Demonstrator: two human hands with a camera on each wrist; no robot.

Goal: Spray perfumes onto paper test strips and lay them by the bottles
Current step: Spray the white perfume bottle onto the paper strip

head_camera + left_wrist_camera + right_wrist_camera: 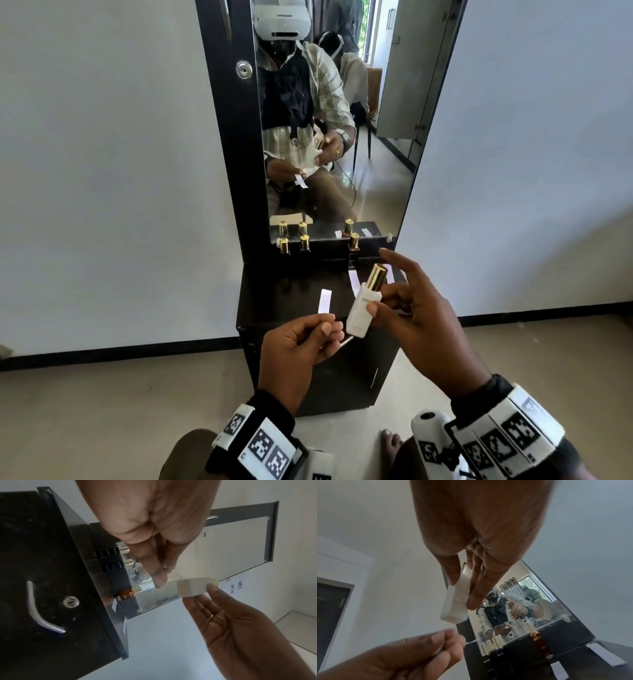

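Note:
My right hand (378,303) holds a white perfume bottle (359,317) with a gold cap between thumb and fingers, tilted, above the black cabinet top (274,301); the forefinger is lifted off the cap. In the right wrist view the right hand (462,593) grips the bottle's (453,609) sides. Just left of it, my left hand (327,323) pinches a white paper test strip (324,300) that stands upright. The left wrist view shows the left hand's fingertips (159,584) on the strip (169,586) beside the bottle's base (192,588).
Three dark bottles with gold caps (283,246) (305,243) (354,241) stand at the back of the cabinet against a mirror (342,102). Two strips (354,281) (389,274) lie on the top near the right-hand bottle. White walls flank the cabinet.

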